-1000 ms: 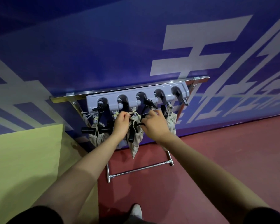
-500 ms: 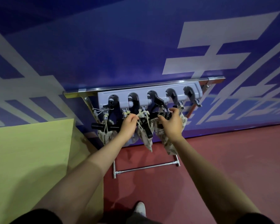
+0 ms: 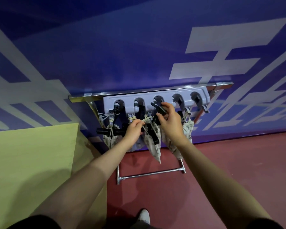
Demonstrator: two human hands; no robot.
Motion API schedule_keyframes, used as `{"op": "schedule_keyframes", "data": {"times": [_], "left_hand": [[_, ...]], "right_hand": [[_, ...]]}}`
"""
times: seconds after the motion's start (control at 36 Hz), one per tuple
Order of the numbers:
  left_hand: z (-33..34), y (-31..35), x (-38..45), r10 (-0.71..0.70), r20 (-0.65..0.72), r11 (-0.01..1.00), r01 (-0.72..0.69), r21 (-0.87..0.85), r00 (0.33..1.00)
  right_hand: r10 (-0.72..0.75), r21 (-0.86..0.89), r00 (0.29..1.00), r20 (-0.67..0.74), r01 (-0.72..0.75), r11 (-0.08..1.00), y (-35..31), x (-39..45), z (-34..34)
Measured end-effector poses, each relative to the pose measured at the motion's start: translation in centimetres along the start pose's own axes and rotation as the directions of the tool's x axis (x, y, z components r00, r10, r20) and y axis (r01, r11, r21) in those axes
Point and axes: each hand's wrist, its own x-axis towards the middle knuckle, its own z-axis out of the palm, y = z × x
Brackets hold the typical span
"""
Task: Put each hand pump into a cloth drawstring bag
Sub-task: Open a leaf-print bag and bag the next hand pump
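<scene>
A grey holder (image 3: 203,95) with several slots hangs on a metal rack against the blue wall. Black hand pumps sit in its slots, and patterned cloth drawstring bags hang beneath. My left hand (image 3: 133,129) pinches the pale drawstring (image 3: 147,119) of the middle bag (image 3: 153,146), from which a black pump (image 3: 153,134) sticks out. My right hand (image 3: 169,120) grips the black handle (image 3: 160,109) of the pump at the third slot. Another pump's T-handle (image 3: 104,131) lies across the left bag (image 3: 110,140). A further bag (image 3: 187,128) hangs to the right.
The rack's metal top rail (image 3: 155,90) runs along the wall and its lower crossbar (image 3: 149,174) stands on the red floor. A yellow-green board (image 3: 31,162) fills the left side. My white shoe (image 3: 144,215) is at the bottom.
My right hand has risen from the bags to the pump handle at the third slot. My left hand stays on the middle bag's drawstring. The camera has shifted closer.
</scene>
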Motion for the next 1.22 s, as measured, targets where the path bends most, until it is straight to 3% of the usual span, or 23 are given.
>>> {"op": "schedule_keyframes", "data": {"times": [0.11,0.22,0.31,0.42,0.56,0.69,0.86,1.03,1.11,1.22], "left_hand": [[0.0,0.0,-0.2,-0.026,0.004,1.0,0.026,0.001,1.0],[-0.1,-0.1,-0.2,-0.022,0.005,0.999,0.022,0.029,1.0],[0.0,0.0,-0.2,-0.027,0.005,0.998,0.027,0.055,1.0],[0.2,0.2,-0.1,-0.039,0.002,0.998,0.039,0.039,0.999],[0.2,0.8,-0.3,-0.053,-0.003,0.998,0.053,0.016,0.999],[0.3,1.4,-0.7,-0.071,0.006,0.997,0.071,0.006,0.997],[0.4,1.4,-1.0,-0.067,0.008,0.997,0.067,0.025,0.998],[-0.3,1.3,-2.1,-0.045,0.018,0.995,0.043,0.091,0.999],[-1.0,0.9,-2.8,-0.009,0.006,0.992,0.008,0.122,1.0],[-3.1,0.4,-4.4,0.036,-0.022,0.997,-0.035,0.063,0.999]], "right_hand": [[-0.156,-0.296,0.979,0.131,0.189,0.936,-0.7,2.8,0.2],[-0.456,-0.596,0.867,0.2,0.477,0.645,-0.3,4.7,0.1],[-0.512,-0.641,0.822,0.25,0.537,0.548,0.7,5.5,-0.5],[-0.422,-0.608,0.851,0.312,0.52,0.6,1.3,5.9,-0.9],[-0.415,-0.66,0.883,0.22,0.448,0.603,1.1,5.2,-0.8],[-0.145,-0.567,0.985,0.092,0.172,0.806,1.0,5.1,-1.0],[-0.132,-0.459,0.982,0.134,0.179,0.87,1.0,4.7,-1.3],[-0.127,-0.38,0.989,-0.072,0.091,0.921,0.5,3.6,-1.7],[-0.119,-0.24,0.974,-0.194,0.071,0.968,-1.6,1.9,-1.0],[-0.105,0.042,0.994,-0.022,0.106,0.993,-5.6,-1.5,2.2]]}}
